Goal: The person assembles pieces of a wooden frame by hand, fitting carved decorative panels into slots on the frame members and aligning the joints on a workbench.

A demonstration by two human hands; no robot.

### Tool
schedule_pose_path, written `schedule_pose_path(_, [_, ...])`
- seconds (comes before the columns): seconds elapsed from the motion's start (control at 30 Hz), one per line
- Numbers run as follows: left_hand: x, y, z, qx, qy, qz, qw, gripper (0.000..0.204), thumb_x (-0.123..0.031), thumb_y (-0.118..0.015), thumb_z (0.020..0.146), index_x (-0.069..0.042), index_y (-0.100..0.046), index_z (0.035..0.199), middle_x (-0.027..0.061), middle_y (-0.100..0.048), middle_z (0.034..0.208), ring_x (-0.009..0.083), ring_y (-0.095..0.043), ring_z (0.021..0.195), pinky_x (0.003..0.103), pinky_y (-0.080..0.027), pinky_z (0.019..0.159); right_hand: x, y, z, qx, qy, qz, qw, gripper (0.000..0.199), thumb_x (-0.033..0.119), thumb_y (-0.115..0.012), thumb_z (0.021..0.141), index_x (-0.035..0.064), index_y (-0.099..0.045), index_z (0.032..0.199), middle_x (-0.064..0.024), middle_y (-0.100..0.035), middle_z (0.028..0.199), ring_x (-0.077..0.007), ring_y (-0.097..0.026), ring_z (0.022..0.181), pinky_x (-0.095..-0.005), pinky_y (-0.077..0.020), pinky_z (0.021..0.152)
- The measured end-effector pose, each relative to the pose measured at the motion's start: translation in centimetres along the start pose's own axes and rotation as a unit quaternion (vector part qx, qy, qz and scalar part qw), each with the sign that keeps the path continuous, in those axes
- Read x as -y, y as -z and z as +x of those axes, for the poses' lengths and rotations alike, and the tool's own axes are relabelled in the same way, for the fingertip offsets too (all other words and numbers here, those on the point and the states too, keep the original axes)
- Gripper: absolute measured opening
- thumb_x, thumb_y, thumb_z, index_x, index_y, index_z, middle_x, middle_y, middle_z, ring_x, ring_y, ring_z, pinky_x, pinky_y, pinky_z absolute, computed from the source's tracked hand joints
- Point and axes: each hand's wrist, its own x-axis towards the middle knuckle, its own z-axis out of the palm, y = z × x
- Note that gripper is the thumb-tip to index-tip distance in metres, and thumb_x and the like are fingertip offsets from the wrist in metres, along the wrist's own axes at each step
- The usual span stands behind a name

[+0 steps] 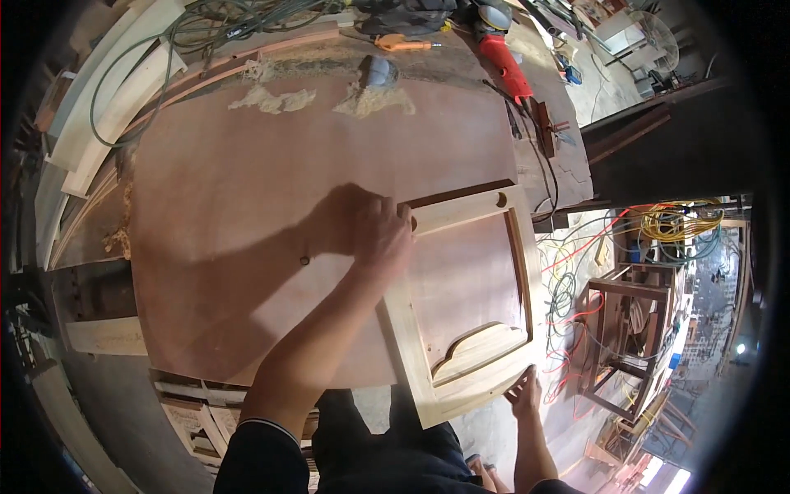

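A pale wooden frame (465, 216) lies at a slant on the large plywood-topped table (239, 181), its near end reaching past the table's front edge. It has a rounded notch or hole at each far corner, and a curved, stepped wooden piece (481, 344) spans its near end. My left hand (384, 233) is closed over the far left corner, its fingertips partly hidden from view. At the near right corner, my right hand (525, 393) holds the frame's edge, fingers curled against it. A strong shadow of my left arm falls across the tabletop.
A red angle grinder (504, 66) and an orange-handled tool (403, 44) rest at the table's far side, near piles of wood shavings (276, 100). Green hose (111, 144) loops over planks at left. A dark wooden stand (629, 288) and tangled cords occupy the floor to the right.
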Motion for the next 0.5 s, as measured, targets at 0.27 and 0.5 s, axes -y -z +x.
schedule_pose_path(0.27, [-4.3, -3.5, -4.2, -0.179, -0.001, 0.033, 0.983, 0.037, -0.021, -0.059, 0.087, 0.004, -0.064, 0.115, 0.0234, -0.058, 0.122, 0.0383, -0.052, 0.124, 0.054, -0.042, 0.108, 0.7, 2.7, 4.2, 0.077, 0.094, -0.002, 0.993, 0.066, 0.051, -0.059, 0.104, -0.0101, -0.057, 0.130, -0.0186, -0.067, 0.117, -0.0265, -0.069, 0.101, -0.0384, -0.0600, 0.084])
schedule_pose_path(0.5, [-1.9, -3.9, -3.8, -0.209, 0.019, 0.073, 0.975, 0.044, -0.022, -0.059, 0.090, 0.005, -0.063, 0.124, 0.0238, -0.055, 0.142, 0.0383, -0.043, 0.143, 0.049, -0.030, 0.124, 3.3, -0.1, 4.1, 0.069, 0.097, -0.062, 0.991, 0.062, 0.053, -0.063, 0.101, -0.0002, -0.054, 0.132, -0.0159, -0.064, 0.125, -0.0278, -0.067, 0.107, -0.0385, -0.0607, 0.082])
